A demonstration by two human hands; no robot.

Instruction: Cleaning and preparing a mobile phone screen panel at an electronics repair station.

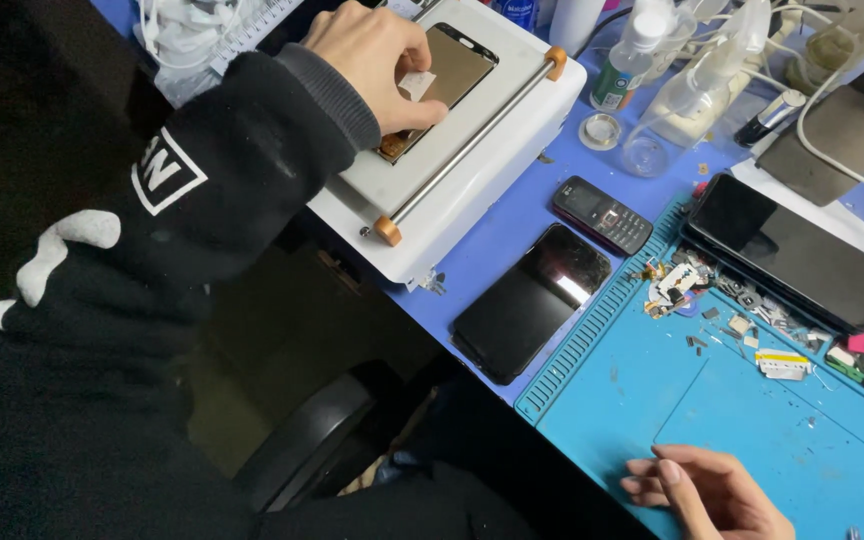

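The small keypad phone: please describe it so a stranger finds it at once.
Start at the white box-shaped machine under the left hand. On the purple table beside it lies the small black keypad phone, next to a large black glass-fronted smartphone. Only it has buttons.

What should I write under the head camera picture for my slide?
Left hand presses a small white wipe on a phone screen atop a white machine; right hand rests on blue mat.

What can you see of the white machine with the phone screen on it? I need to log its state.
The white machine is a boxy unit, plastic by its look, lying at an angle on the purple mat. A metal rod with orange end knobs crosses its flat top. A brownish phone screen lies there, pressed by the left hand, which pinches a small white scrap.
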